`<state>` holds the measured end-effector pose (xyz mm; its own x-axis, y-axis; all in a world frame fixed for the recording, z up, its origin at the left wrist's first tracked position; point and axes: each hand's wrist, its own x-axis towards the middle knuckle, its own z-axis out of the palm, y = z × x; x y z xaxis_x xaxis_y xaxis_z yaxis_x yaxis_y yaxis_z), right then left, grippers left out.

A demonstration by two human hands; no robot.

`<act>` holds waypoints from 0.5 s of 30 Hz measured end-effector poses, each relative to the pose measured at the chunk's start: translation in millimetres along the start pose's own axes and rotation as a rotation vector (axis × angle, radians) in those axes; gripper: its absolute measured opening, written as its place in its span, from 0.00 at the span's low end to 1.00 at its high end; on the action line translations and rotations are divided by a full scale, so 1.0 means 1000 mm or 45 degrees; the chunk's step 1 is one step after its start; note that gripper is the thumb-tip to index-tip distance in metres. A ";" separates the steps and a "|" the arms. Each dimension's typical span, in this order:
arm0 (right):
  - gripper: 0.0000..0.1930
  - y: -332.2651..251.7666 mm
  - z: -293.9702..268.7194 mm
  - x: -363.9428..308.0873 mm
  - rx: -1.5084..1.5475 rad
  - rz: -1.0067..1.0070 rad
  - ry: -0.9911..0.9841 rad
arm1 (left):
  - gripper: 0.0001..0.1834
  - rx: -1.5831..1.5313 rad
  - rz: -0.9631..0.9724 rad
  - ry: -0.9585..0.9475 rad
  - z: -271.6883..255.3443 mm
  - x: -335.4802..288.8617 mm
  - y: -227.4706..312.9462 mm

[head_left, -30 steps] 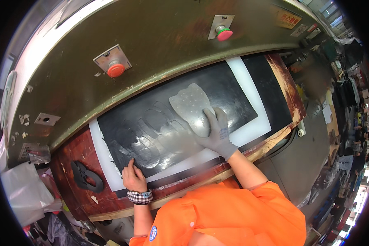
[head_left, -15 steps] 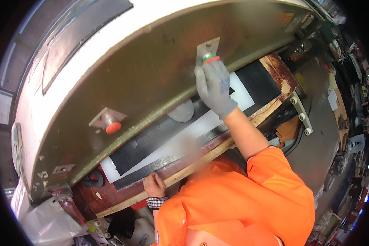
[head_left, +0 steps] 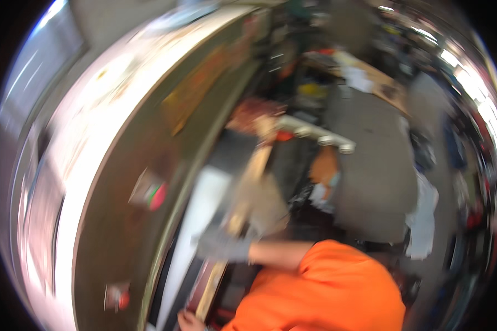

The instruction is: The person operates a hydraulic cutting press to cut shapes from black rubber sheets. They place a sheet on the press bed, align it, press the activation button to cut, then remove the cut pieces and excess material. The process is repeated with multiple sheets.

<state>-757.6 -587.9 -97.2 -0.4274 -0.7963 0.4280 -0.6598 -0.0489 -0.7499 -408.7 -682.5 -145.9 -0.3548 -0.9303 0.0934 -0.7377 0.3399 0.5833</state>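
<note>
Frame's smeared. Gloved right hand (head_left: 223,247) flat on the press bed's wooden edge (head_left: 248,182), bracing; grip unclear. Left hand (head_left: 186,320) at 6 o'clock on same edge, grip can't tell.

Heavy motion blur, few details hold. One yellow-orange rectangular label (head_left: 190,105) on the olive machine housing, upper middle, tilted along the curved panel; markings unreadable. Two small grey plates on the same housing look like button plates rather than labels: one with a red-green button (head_left: 151,192) at mid-left, one with a red button (head_left: 117,296) near the lower edge. White sheets, maybe paper or bags (head_left: 423,218), sit at right on the floor area; cannot tell if packaging. No screens visible.
</note>
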 end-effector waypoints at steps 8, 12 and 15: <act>0.12 0.008 0.026 -0.093 -0.366 -0.178 -0.259 | 0.13 0.359 0.298 0.382 0.006 -0.030 -0.013; 0.09 -0.007 0.004 -0.098 -0.334 0.009 -0.432 | 0.12 0.399 0.093 0.342 0.007 -0.076 0.003; 0.20 -0.026 -0.002 -0.058 -0.210 -0.162 0.224 | 0.12 0.341 0.206 0.195 -0.005 -0.104 0.021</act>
<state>-716.7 -539.1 -101.1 -0.4259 -0.6722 0.6056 -0.8007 -0.0317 -0.5983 -384.2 -579.3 -139.3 -0.4041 -0.8646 0.2988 -0.8109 0.4897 0.3203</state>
